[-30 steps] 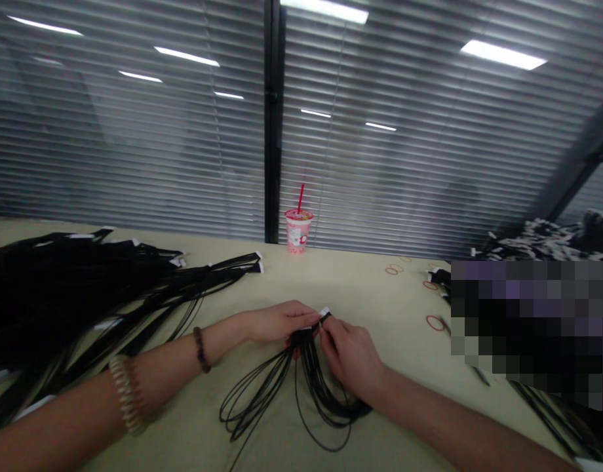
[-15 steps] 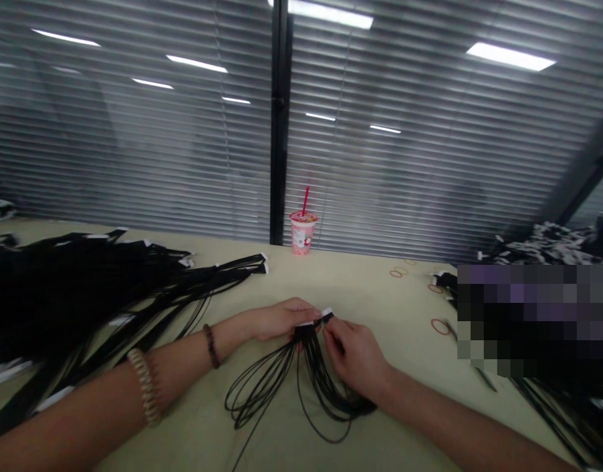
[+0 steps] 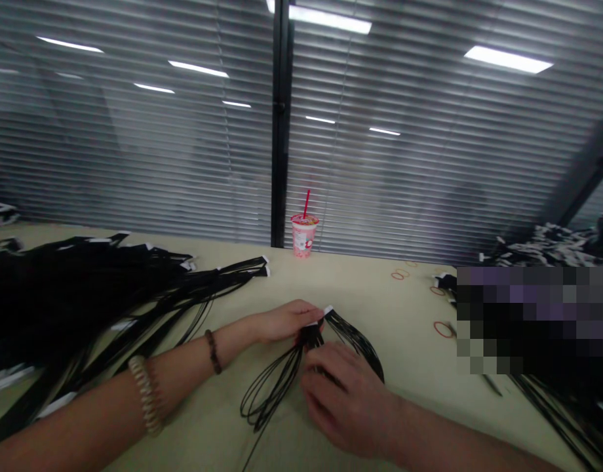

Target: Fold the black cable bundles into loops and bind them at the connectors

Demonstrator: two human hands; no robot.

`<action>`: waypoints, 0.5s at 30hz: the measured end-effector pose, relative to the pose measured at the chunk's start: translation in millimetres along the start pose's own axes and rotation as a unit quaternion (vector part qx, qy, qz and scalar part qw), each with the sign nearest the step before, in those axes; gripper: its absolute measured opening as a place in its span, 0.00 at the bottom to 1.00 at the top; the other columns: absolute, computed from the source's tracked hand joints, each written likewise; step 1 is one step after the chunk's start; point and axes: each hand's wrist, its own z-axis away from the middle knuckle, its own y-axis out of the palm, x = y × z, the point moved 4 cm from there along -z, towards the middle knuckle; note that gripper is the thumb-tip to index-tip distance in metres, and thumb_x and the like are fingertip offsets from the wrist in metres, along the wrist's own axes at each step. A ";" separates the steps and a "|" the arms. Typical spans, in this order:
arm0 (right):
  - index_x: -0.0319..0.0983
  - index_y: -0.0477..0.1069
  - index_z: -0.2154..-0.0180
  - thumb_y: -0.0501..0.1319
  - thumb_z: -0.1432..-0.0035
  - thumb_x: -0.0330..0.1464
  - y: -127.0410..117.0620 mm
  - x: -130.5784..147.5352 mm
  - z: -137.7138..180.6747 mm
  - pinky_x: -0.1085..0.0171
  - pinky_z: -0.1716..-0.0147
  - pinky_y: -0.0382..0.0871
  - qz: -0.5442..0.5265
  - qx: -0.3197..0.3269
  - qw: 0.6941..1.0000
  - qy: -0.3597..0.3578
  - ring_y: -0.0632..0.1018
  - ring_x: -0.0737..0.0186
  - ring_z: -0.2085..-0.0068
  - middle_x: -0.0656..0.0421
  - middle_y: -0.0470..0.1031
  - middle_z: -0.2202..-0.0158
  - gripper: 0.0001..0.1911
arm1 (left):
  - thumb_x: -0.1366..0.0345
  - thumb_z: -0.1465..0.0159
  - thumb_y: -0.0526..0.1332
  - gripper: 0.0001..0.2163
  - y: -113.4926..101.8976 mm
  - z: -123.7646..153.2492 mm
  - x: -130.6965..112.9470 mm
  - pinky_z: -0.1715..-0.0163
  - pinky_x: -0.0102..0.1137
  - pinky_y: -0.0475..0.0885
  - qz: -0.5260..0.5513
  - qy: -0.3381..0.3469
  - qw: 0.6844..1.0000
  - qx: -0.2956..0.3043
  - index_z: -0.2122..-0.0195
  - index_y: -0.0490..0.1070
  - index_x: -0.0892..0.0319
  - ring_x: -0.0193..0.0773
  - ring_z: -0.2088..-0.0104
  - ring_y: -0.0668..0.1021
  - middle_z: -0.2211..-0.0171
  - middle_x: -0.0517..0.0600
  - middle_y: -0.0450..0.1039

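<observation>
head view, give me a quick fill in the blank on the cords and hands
1. The left hand pinches the white-tagged ends of a bundle of ____ cords.
2. The right hand rests on the cords, nearer the camera than the ____ hand.
3. By the blinds stands a pink cup with a ____ straw.
4. Red rubber bands lie on the table to the ____ of the hands.

Missing words: black; left; red; right

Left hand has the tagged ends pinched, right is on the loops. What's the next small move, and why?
Probably sweep the right hand down the black cords to gather the splayed loops, since the left hand already pinches the white-tagged ends while the loops fan out on the table.
</observation>
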 end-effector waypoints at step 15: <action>0.38 0.66 0.67 0.52 0.45 0.27 11.6 -15.9 4.4 0.65 0.73 0.56 0.149 -0.029 0.985 -0.087 0.66 0.68 0.74 0.60 0.68 0.73 0.05 | 0.46 0.44 0.45 0.24 4.7 -0.2 -6.2 0.85 0.20 0.58 -0.079 -0.011 0.997 -0.015 0.73 0.63 0.65 0.22 0.85 0.62 0.85 0.42 0.57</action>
